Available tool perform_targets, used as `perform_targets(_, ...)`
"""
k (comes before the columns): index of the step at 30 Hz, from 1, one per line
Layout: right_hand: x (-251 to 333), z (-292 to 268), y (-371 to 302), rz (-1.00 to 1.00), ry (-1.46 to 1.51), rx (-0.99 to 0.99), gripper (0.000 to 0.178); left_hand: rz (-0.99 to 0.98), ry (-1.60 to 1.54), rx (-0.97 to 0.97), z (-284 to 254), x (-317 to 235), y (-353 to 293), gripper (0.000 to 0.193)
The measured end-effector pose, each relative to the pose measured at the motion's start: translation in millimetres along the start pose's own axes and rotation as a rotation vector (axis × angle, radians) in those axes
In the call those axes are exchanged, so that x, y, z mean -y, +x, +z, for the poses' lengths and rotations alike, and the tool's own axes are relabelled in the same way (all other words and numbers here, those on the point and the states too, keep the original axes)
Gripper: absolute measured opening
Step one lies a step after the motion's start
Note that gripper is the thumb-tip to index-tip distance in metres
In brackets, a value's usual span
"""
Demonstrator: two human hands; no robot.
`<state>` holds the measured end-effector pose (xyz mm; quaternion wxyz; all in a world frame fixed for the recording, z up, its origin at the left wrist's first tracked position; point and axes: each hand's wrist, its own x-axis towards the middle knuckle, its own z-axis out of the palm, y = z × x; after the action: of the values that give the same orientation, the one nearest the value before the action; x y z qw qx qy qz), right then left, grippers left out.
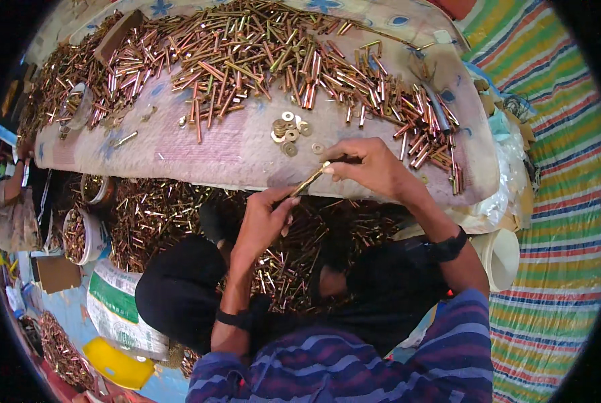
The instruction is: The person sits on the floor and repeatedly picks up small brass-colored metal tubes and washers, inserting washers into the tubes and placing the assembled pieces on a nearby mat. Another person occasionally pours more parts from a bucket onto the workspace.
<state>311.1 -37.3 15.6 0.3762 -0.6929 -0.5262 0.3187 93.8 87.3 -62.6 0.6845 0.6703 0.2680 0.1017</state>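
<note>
A thin, brass-coloured bolt (308, 181) is held slantwise between my two hands, just over the table's near edge. My left hand (263, 221) pinches its lower end between thumb and fingers. At the upper end, the fingertips of my right hand (369, 168) close on the bolt; a small pale piece shows there, too small to make out. Beyond my hands lies a little group of flat round washers (290, 134), with a single washer (318, 147) close to my right fingers. A large heap of similar bolts (246, 54) spreads across the far side of the table.
A patterned cloth (213, 158) covers the table. More bolts (152, 218) fill the space below, around my legs. Left of me stand a white bucket (96, 235), a sack (112, 295) and a yellow scoop-like piece (117, 363). Another person's arm (13, 185) shows at far left.
</note>
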Motion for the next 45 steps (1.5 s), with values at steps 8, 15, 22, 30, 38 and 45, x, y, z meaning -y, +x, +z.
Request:
perform_targets(8, 2.4, -3.7, -2.1, 0.025, -0.162, 0.053, 0.03, 0.128, 0.15, -0.019, -4.8, -2.9, -3.2, 0.022)
perform_targets(15, 0.0, -1.2, -2.3, 0.014, -0.43, 0.086, 0.048, 0.137, 0.23, 0.013, -0.7, -7.1, -3.9, 0.023)
perform_targets(22, 7.6, 0.6, -4.4, -0.031, -0.393, 0.055, 0.044, 0.036, 0.131, 0.05, 0.6, 0.0, -1.9, 0.023)
perform_targets(30, 2.9, 3.1, -2.7, 0.075, -0.344, 0.125, 0.046, 0.055, 0.121, 0.037, 1.0, 0.3, -1.5, 0.022)
perform_targets(38, 9.1, -1.0, -2.8, 0.132, -0.29, 0.089, 0.049, 0.058, 0.063, 0.021, 1.7, -1.4, -2.9, 0.022)
perform_targets(45, -0.5, 4.7, -0.1, 0.119, -0.44, 0.145, 0.048, 0.048, 0.04, 0.059, 2.8, -0.2, -2.7, 0.022)
